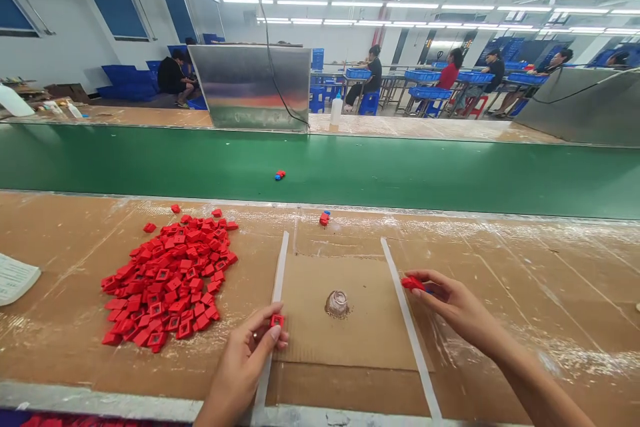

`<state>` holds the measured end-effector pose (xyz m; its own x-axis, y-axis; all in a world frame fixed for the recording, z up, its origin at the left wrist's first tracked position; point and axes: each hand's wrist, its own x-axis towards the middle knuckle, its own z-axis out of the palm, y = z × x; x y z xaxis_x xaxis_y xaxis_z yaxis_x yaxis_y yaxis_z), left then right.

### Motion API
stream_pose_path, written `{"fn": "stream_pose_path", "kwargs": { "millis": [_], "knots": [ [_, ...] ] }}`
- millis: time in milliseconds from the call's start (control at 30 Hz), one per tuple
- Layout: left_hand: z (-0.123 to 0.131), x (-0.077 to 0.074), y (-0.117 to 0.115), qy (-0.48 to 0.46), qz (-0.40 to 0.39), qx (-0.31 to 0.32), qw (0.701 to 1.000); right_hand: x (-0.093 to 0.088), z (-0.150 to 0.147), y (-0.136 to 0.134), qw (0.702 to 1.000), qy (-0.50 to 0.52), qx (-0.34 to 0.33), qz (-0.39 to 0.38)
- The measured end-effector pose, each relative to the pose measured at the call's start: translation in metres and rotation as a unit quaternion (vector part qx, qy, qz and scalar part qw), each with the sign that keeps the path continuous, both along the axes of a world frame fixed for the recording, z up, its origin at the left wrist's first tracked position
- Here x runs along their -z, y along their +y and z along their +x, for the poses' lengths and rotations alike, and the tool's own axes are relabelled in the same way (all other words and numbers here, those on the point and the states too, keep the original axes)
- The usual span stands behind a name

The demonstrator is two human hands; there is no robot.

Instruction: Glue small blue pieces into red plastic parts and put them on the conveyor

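Between the thumb and fingers of my left hand (249, 353) is a small red plastic block (277, 321) with a square opening facing up. My right hand (445, 297) pinches a red plastic piece (413, 283), and some blue shows beneath its fingers. Between the hands, a small clear round knob (337, 303) stands on a cardboard sheet (370, 340). Left of my left hand lies a large heap of red blocks (175, 273). A red and blue piece (325, 218) rests near the table's far edge.
White tape strips (410, 327) flank the cardboard sheet. Beyond the table runs a green belt (425, 173) carrying another red and blue piece (280, 175). A metal panel (255, 90) and a white bottle (336, 110) stand behind it. Several people sit farther back.
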<state>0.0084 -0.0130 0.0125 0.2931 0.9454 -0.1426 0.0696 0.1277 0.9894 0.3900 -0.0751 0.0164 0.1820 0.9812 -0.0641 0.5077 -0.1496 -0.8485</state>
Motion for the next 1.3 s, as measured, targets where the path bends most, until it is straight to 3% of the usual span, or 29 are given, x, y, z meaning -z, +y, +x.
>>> {"fn": "stream_pose_path", "kwargs": {
  "millis": [133, 233, 367, 633, 933, 1300],
  "knots": [
    [0.024, 0.001, -0.006, -0.099, -0.092, 0.004, 0.991, -0.009, -0.039, 0.003, 0.997, 0.019, -0.038, 0.066],
    [0.034, 0.004, -0.008, -0.129, -0.118, 0.02, 0.984, -0.008, -0.063, 0.009, 0.989, -0.023, -0.084, 0.117],
    [0.037, 0.01, -0.008, -0.153, -0.131, 0.022, 0.979, -0.006, -0.083, 0.016, 0.985, -0.042, -0.104, 0.131],
    [0.032, 0.022, -0.014, -0.15, -0.107, 0.025, 0.983, -0.002, -0.093, 0.016, 0.97, -0.127, -0.13, 0.161],
    [0.032, 0.019, -0.02, -0.157, -0.102, 0.032, 0.982, -0.01, -0.1, 0.015, 0.955, -0.191, -0.148, 0.173],
    [0.037, 0.017, -0.03, -0.189, -0.102, 0.032, 0.976, -0.023, -0.11, 0.014, 0.959, -0.168, -0.113, 0.196]
  ]
}}
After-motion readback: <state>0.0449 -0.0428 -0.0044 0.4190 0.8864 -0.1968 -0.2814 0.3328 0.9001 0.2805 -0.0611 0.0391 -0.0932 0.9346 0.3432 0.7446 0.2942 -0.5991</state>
